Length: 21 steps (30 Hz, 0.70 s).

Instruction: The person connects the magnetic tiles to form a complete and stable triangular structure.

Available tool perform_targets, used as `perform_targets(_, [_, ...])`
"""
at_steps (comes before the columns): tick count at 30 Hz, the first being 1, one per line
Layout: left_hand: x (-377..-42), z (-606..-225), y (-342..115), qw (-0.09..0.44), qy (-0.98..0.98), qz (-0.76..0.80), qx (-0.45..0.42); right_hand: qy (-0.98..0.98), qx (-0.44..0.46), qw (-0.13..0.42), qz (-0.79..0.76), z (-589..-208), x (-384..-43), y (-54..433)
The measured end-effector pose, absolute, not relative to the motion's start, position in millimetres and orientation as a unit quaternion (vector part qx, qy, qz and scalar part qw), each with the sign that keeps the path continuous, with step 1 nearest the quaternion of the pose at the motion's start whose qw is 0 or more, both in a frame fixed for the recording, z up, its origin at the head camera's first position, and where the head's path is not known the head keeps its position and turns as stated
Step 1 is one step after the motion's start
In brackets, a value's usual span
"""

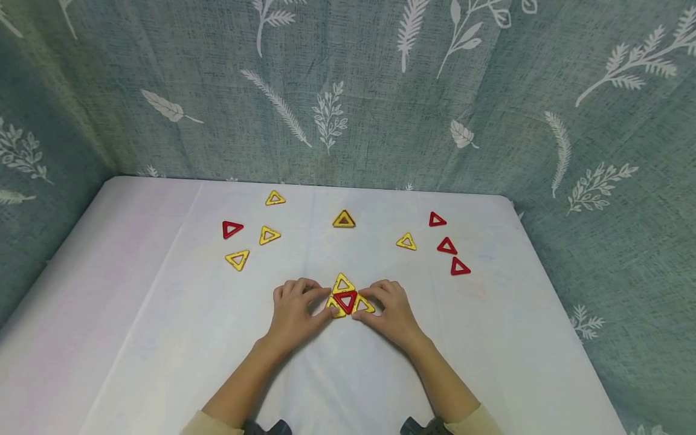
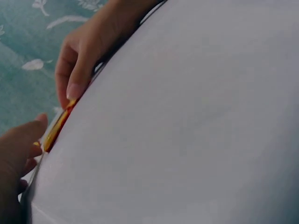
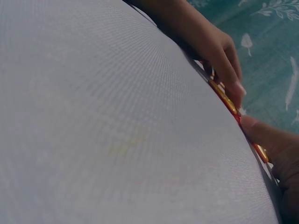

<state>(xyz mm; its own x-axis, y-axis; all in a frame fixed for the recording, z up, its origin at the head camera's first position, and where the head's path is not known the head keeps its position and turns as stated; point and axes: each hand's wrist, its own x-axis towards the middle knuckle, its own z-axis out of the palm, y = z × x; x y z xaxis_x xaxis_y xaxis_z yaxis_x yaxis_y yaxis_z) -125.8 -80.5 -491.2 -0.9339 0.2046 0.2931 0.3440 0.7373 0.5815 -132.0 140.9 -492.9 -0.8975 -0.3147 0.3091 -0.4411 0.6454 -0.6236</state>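
Note:
On the white table, a red triangle tile [image 1: 352, 297] lies flat with a yellow triangle tile [image 1: 343, 282] against its far side. My left hand [image 1: 296, 309] pinches a second yellow triangle tile [image 1: 340, 313] at the red one's left, thumb over its near part and index finger at its far edge. On the other side my right hand [image 1: 393, 311] holds a third yellow triangle tile [image 1: 370, 307] between thumb and index finger. Both wrist views see the tiles nearly edge-on, as a thin yellow strip [image 2: 55, 132] with red along it; fingers hide parts of them.
Several loose triangle tiles lie farther back: a red one [image 1: 231, 229] and yellow ones [image 1: 237, 260] at left, a darker-centred yellow one [image 1: 344, 224] mid-table, a yellow one [image 1: 399, 242] and red ones [image 1: 460, 270] at right. A patterned green curtain [image 1: 370, 121] hangs behind the table.

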Motion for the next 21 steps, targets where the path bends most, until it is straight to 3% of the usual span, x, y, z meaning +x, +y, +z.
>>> perform_targets(8, [-149.6, -491.9, -84.2, 0.076, -0.931, -0.322, -0.153, -0.904, 0.216, 0.073, 0.362, -491.4, -130.0, 141.0])
perform_targets(21, [-151.0, -493.7, -83.8, 0.079, -0.937, -0.295, -0.169, -0.912, 0.194, 0.086, 0.352, -490.1, -129.6, 139.5])
